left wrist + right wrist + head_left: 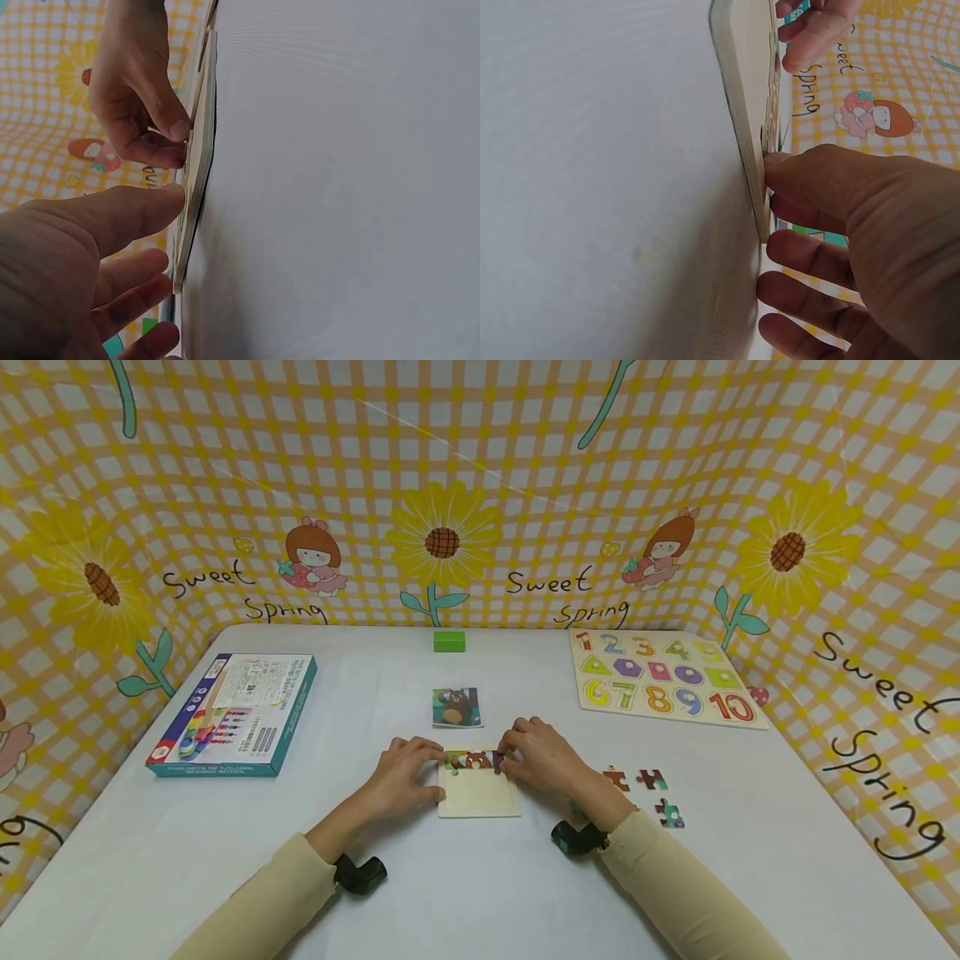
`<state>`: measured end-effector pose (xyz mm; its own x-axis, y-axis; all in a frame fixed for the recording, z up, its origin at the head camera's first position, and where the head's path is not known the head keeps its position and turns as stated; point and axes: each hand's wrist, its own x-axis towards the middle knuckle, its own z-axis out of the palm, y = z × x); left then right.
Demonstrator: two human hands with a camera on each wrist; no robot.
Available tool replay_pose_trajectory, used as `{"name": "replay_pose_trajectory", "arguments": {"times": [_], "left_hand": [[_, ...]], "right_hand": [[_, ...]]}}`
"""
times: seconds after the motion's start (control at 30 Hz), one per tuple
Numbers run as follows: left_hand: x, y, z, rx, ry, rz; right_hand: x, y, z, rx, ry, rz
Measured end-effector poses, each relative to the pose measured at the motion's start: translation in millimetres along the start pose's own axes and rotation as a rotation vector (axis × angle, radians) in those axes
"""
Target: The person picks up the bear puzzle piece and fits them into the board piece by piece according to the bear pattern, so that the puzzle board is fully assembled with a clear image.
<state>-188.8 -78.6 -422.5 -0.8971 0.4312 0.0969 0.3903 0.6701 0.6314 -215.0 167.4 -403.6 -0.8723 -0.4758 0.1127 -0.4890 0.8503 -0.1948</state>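
Note:
A wooden puzzle tray point(480, 797) lies on the white table with a row of bear-picture pieces point(474, 761) along its far side; the lower part shows bare wood. My right hand point(543, 756) pinches a dark purple puzzle piece point(498, 762) at the tray's far right corner, thumb point(787, 166) low against it. At the tray's left side is my left hand point(402, 777), its fingers spread and fairly straight, with thumb point(154, 210) by the near-left edge. Loose puzzle pieces point(652, 778) lie right of the right forearm, one partly hidden by it.
Beyond the tray lies a bear picture card point(456, 708), with a green block point(449, 642) farther back. A flat boxed toy point(240, 714) is at left. A wooden number board point(663, 678) lies at back right. Checked cloth point(442, 460) walls surround the table.

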Motion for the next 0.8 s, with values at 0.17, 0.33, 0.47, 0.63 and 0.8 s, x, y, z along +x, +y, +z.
{"name": "replay_pose_trajectory", "arguments": {"times": [0.17, 0.33, 0.47, 0.63, 0.8], "left_hand": [[-1.6, 0.0, 0.5, -0.007, 0.0, 0.001], [-2.8, -1.0, 1.6, -0.003, 0.013, 0.001], [-3.4, -2.1, 2.6, -0.002, 0.011, 0.001], [-3.9, -1.3, 2.8, 0.004, 0.009, 0.007], [-4.1, -0.7, 2.9, 0.007, 0.007, 0.011]], "right_hand": [[-0.1, 0.1, -0.2, 0.006, -0.002, 0.002], [0.1, 0.2, -0.3, 0.012, -0.002, 0.001], [-0.2, -0.2, -0.7, 0.013, -0.004, 0.005], [-0.4, -0.2, -0.3, 0.014, 0.002, 0.003], [-1.2, 1.1, -0.5, 0.016, -0.001, 0.004]]}}
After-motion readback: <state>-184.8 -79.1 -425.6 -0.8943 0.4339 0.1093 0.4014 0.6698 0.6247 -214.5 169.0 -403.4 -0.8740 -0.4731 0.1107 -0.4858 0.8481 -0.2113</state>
